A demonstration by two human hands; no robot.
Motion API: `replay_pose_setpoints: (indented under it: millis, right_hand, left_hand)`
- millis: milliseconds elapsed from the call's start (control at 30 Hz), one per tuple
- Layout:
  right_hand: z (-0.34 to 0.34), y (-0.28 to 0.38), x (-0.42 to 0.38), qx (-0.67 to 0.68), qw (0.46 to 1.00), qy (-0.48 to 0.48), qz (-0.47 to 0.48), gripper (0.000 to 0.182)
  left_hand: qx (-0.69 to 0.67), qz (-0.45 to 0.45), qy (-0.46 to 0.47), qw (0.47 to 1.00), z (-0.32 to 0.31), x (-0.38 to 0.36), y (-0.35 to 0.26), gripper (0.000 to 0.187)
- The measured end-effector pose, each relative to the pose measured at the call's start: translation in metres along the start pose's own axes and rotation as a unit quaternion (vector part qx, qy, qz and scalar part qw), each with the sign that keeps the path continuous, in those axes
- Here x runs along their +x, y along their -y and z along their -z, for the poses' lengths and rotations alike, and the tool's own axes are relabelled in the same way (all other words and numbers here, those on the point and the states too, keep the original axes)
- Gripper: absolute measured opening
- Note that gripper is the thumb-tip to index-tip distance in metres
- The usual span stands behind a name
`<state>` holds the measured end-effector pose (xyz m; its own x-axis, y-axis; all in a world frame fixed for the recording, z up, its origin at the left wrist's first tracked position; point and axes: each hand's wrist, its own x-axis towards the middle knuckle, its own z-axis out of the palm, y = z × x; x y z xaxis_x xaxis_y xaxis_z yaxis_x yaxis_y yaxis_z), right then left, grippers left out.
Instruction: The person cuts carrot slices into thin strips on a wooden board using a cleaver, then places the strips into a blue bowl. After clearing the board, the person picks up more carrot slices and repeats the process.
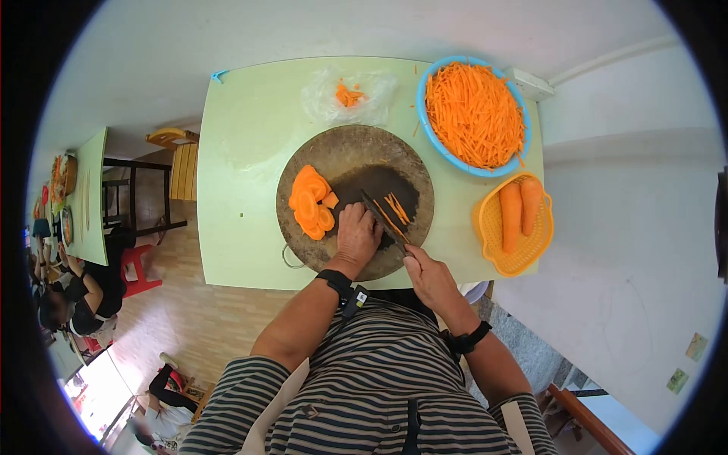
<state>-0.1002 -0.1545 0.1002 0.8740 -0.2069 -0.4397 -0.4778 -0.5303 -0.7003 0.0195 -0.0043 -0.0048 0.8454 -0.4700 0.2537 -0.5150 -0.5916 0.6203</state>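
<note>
My right hand (434, 282) grips the handle of a knife (381, 217), whose dark blade points away from me over a round chopping board (356, 144). Close to the left of the blade, my left hand (359, 233) presses down on the board with its fingers curled. Whatever lies beneath those fingers is hidden. Thin carrot strips (396, 208) rest just to the right of the blade. On the board's left side is a pile of carrot slices (310, 201), near my left hand.
A blue basin (422, 121) heaped with shredded carrot stands at the table's far right. Below it, a yellow basket (497, 259) holds two whole carrots (512, 216). Carrot scraps lie on a plastic bag (318, 95) behind the board. Other people are at the far left.
</note>
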Motion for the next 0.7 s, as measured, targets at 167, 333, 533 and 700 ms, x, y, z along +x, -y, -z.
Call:
replay_pose_setpoints:
  millis: [167, 333, 533, 700]
  right_hand:
    - [-0.003, 0.007, 0.012, -0.015, 1.0, 0.002, -0.008, 0.042]
    - [-0.003, 0.005, 0.017, -0.003, 1.0, -0.012, -0.007, 0.043]
    - [0.002, -0.004, 0.024, 0.026, 1.0, 0.004, -0.016, 0.044]
    - [0.005, 0.001, 0.02, 0.059, 0.998, 0.007, -0.007, 0.044]
  left_hand:
    - [0.0, 0.005, -0.003, 1.0, 0.002, 0.001, -0.003, 0.025]
    - [-0.028, -0.035, -0.002, 0.999, 0.004, 0.001, 0.009, 0.022]
    - [-0.048, -0.059, 0.011, 0.997, 0.005, 0.001, 0.014, 0.021]
    - [-0.054, -0.061, 0.007, 0.997, 0.006, 0.002, 0.012, 0.02]
